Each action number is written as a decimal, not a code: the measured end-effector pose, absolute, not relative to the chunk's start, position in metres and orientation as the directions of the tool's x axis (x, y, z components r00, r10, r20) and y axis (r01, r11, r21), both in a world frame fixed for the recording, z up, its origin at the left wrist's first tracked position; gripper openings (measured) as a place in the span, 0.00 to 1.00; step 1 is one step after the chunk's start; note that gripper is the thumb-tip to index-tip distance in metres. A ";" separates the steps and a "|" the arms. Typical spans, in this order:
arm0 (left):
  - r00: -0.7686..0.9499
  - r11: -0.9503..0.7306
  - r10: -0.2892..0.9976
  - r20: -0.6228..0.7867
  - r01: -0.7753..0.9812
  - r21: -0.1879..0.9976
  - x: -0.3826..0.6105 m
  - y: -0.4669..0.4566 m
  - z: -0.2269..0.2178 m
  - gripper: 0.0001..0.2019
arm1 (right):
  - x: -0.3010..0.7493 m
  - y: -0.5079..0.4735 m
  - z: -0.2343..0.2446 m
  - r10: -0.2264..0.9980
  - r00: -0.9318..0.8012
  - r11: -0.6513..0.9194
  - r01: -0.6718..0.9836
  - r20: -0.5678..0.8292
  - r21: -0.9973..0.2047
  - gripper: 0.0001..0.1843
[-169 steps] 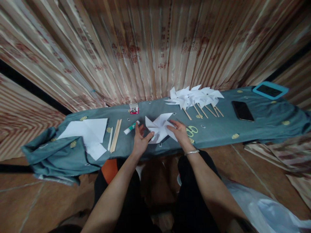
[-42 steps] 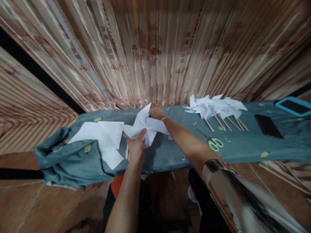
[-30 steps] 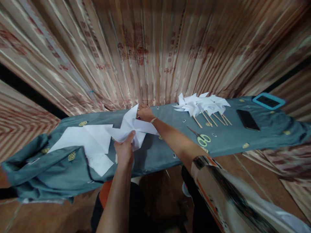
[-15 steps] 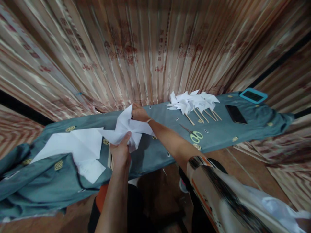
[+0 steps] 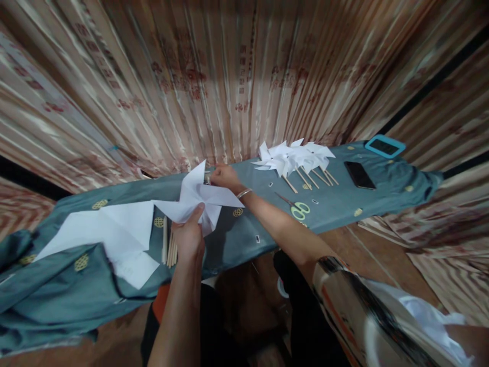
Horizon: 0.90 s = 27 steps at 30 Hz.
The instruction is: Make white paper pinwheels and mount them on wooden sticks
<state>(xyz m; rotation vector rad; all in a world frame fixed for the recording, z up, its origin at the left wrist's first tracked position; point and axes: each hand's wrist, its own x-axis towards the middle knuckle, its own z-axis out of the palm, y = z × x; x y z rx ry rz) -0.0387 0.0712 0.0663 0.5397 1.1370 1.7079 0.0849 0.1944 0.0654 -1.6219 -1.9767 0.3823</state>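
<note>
My left hand [image 5: 188, 235] grips a white paper pinwheel [image 5: 193, 196], its thumb pressed on the folded centre and the other fingers underneath. The pinwheel's blades spread out above the cloth-covered table. Just behind it, my right hand [image 5: 226, 177] is closed with its fingertips pinched, near a small shiny item [image 5: 207, 179] partly hidden by a blade. Whatever those fingers hold is too small to make out. Beside my left wrist lies a bundle of thin wooden sticks [image 5: 171, 250].
White paper sheets [image 5: 126, 224] lie on the left, partly under a fold of the green cloth [image 5: 57, 300]. Several finished pinwheels on sticks [image 5: 288, 159] are at the back right. Scissors [image 5: 298, 209], a black phone [image 5: 359, 175] and a blue-framed device [image 5: 385, 146] lie rightward.
My right hand has drawn slightly right, out from behind the pinwheel, and more of its closed fingers shows. My left hand still holds the pinwheel. The view has shifted slightly.
</note>
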 end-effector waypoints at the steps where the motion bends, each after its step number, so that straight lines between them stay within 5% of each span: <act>1: -0.419 -0.105 0.899 -0.128 -0.489 0.866 -0.038 0.071 0.067 0.18 | 0.093 0.186 0.063 0.970 -0.107 0.215 0.796 0.219 -0.566 0.14; 10: -0.389 -0.158 0.920 -0.054 -0.492 0.856 -0.038 0.070 0.061 0.22 | 0.163 0.078 0.023 0.982 -0.106 0.187 0.703 0.159 -0.686 0.04; 19: -0.360 -0.096 0.929 -0.085 -0.456 0.885 -0.030 0.071 0.054 0.20 | 0.184 0.047 0.002 0.944 -0.268 0.330 0.748 0.193 -0.576 0.06; 27: -0.368 -0.076 0.926 -0.088 -0.409 0.909 -0.020 0.073 0.050 0.20 | 0.191 0.037 0.018 0.966 -0.159 0.248 0.792 0.205 -0.558 0.12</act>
